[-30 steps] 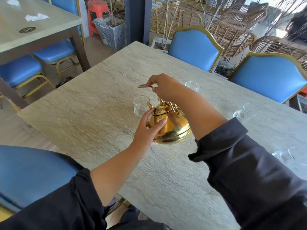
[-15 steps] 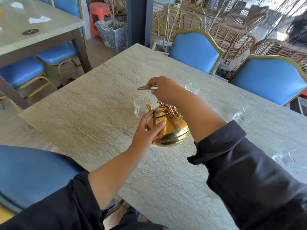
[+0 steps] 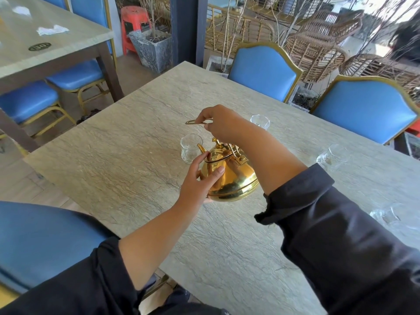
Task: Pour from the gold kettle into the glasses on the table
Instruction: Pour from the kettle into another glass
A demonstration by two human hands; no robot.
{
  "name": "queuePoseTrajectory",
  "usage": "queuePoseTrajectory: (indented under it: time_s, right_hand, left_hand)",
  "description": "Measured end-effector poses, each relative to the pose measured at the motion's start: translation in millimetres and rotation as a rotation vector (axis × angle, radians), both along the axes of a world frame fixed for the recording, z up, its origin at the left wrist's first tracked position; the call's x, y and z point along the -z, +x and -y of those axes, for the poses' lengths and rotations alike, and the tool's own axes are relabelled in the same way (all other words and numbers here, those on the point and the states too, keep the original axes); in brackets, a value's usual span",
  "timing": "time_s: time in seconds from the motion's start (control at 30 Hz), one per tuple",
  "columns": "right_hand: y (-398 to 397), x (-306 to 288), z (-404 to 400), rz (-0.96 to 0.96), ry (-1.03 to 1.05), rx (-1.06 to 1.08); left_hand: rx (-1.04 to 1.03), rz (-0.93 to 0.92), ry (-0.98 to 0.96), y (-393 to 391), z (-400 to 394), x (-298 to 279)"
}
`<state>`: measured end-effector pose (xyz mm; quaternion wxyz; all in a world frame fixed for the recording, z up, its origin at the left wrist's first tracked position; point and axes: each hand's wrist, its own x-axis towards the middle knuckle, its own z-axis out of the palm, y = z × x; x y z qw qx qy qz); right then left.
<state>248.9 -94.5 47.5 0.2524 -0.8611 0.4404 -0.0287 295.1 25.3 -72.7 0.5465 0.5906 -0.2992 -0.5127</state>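
A grey stone-patterned table [image 3: 127,155] fills the middle of the view. Two blue chairs with gold frames stand at its far side [image 3: 263,71] and another blue seat [image 3: 41,242] sits at the near left. A second table [image 3: 56,53] with crumpled paper on it stands at upper left, with a red stool [image 3: 133,21], a grey planter [image 3: 152,48] and wicker chairs [image 3: 318,44] behind.

The right hand [image 3: 223,126] is raised above the table with its fingers pinched closed on the kettle's thin gold handle [image 3: 196,122], whose end sticks out to the left. The left hand [image 3: 200,178] is half open, its fingers and thumb resting against the kettle's near side, close to the spout.

The kettle [image 3: 234,176] is shiny gold and round-bellied, tilted with its spout [image 3: 201,148] toward a clear glass [image 3: 191,147] just beside it. Whether its base touches the table cannot be told. Three more clear glasses stand on the table: one [image 3: 260,121] behind the right hand, one [image 3: 330,156] well to the right, and one [image 3: 386,215] at the near right edge.
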Motion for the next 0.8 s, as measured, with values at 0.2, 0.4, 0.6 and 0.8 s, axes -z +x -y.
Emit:
queuePoseTrajectory:
  time_s: [0.2, 0.4, 0.6, 0.8]
  right_hand:
    - [2, -1, 0, -0.001, 0.015, 0.004]
    - [1, -2, 0, 0.008, 0.027, 0.010]
    - [4, -5, -4, -0.009, 0.018, 0.005]
    - [4, -6, -10, -0.001, 0.022, 0.056]
  left_hand:
    - [0.005, -0.013, -0.005, -1, -1, -3]
    - [0.016, -0.017, -0.016, 0, -2, -2]
    - [0.029, -0.047, -0.003, 3, -3, 1]
    - [0.052, -0.017, -0.014, 10, -4, 4]
